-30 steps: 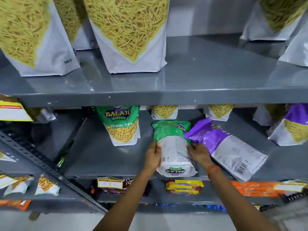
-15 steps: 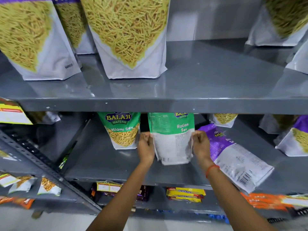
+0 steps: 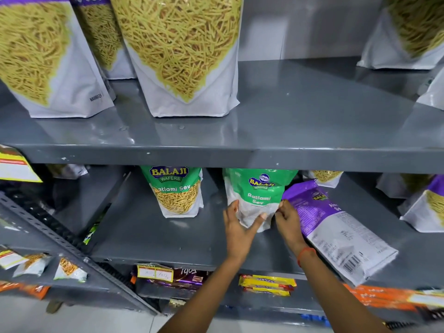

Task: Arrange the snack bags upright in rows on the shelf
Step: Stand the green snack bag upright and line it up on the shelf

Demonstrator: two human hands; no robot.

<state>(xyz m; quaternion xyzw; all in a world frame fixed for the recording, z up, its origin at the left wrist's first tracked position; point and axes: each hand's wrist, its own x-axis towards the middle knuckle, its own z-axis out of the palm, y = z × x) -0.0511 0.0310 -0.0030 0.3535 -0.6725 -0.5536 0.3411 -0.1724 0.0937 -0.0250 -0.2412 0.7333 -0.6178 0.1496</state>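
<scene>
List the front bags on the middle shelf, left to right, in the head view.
Green bag → second green bag → flat purple bag → purple bag at the right edge.

The left hand [image 3: 240, 228] reaches toward 12 o'clock, splayed, thumb toward 3 o'clock; the right hand [image 3: 287, 221], at its 3 o'clock, is curled.

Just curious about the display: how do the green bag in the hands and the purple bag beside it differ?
The green bag stands upright; the purple bag lies flat, barcode up. The left hand touches and the right hand pinches the green bag; no fingers grip the purple bag. Both carry Balaji logos and white lower halves, on one shelf.
</scene>
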